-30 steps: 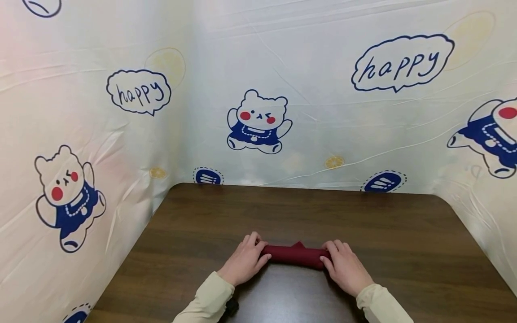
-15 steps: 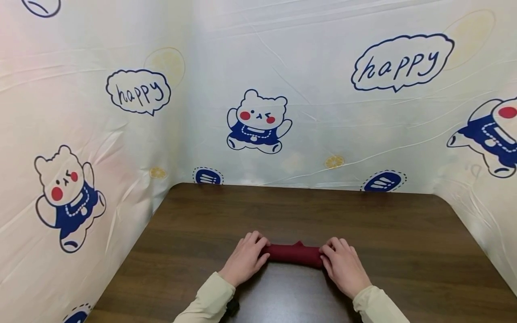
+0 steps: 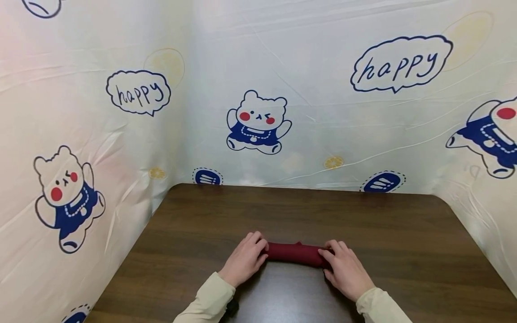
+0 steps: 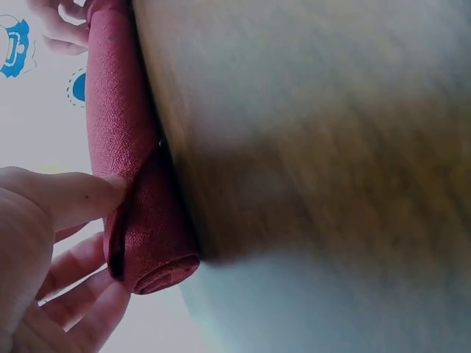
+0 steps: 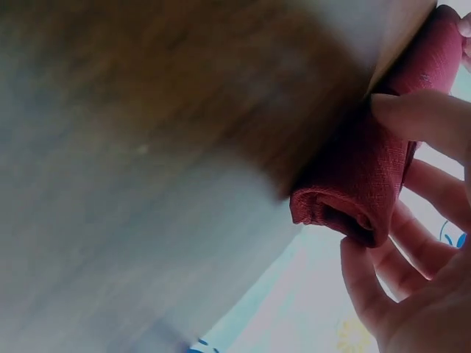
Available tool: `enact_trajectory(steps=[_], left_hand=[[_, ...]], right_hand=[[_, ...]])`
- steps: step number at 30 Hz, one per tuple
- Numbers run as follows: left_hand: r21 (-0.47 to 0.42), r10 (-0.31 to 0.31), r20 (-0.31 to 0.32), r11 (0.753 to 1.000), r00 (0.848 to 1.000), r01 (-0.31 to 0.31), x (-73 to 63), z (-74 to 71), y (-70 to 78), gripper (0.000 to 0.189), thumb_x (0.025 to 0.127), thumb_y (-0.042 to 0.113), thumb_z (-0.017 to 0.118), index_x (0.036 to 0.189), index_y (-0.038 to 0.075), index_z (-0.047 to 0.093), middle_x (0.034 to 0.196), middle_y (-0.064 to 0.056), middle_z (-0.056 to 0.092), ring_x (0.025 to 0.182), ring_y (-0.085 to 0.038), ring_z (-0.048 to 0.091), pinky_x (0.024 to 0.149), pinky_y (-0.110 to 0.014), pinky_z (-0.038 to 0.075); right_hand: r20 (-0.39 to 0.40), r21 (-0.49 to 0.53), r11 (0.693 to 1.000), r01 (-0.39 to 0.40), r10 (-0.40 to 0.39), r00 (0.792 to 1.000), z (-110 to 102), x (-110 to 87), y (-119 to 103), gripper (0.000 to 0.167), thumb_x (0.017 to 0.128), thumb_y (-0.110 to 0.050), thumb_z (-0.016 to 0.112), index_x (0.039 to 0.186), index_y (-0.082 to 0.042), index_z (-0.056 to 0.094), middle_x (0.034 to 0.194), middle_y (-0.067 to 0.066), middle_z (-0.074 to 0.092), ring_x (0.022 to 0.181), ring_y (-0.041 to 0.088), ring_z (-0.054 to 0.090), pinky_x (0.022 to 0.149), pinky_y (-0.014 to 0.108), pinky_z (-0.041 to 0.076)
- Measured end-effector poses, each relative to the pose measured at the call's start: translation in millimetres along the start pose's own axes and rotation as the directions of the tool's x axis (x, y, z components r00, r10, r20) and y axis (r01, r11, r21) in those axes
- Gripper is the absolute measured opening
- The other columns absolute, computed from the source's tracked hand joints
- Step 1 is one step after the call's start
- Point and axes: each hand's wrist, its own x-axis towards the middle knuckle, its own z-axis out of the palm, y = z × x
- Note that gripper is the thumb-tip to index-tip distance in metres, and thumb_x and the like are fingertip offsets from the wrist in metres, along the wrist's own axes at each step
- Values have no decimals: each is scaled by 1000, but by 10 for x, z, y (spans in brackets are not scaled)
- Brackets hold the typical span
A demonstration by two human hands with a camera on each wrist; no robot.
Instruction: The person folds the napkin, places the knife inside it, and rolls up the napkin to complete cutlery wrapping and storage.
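A dark red cloth, rolled into a tube, lies crosswise on the brown wooden table. My left hand grips its left end, thumb on the near side and fingers over the far side. At the right end my right hand holds the roll in the same way. In the left wrist view the spiral end of the cloth shows, with a loose slanting edge under the thumb. The right wrist view shows a flatter, looser end of the cloth. A small peak of fabric rises behind the roll's middle.
A pale curtain printed with cartoon bears and "happy" bubbles hangs behind and on both sides of the table. Its bottom edge meets the table's far edge.
The fabric peak behind the roll has become smaller, and the roll has turned slightly away from me. My right hand shifted a little left, then back right; the left hand barely moved.
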Motion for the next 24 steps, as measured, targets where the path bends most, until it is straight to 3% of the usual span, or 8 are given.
enact_trajectory(steps=[11, 24], left_hand=[[3, 12, 25, 1000, 1000, -12, 14, -3, -16, 31, 73, 9, 82, 95, 15, 61, 91, 5, 57, 85, -13, 53, 79, -27, 50], [-17, -2, 44, 1000, 999, 3, 28, 4, -52, 33, 73, 7, 81, 100, 14, 63, 95, 3, 62, 88, -14, 57, 82, -30, 50]], right_hand=[[-21, -14, 1000, -8, 7, 1000, 34, 21, 23, 37, 69, -6, 82, 104, -9, 71, 101, 4, 57, 89, 20, 53, 73, 36, 49], [61, 37, 998, -46, 43, 997, 39, 70, 51, 31, 76, -9, 78, 106, -7, 69, 96, 2, 60, 90, 19, 57, 75, 40, 51]])
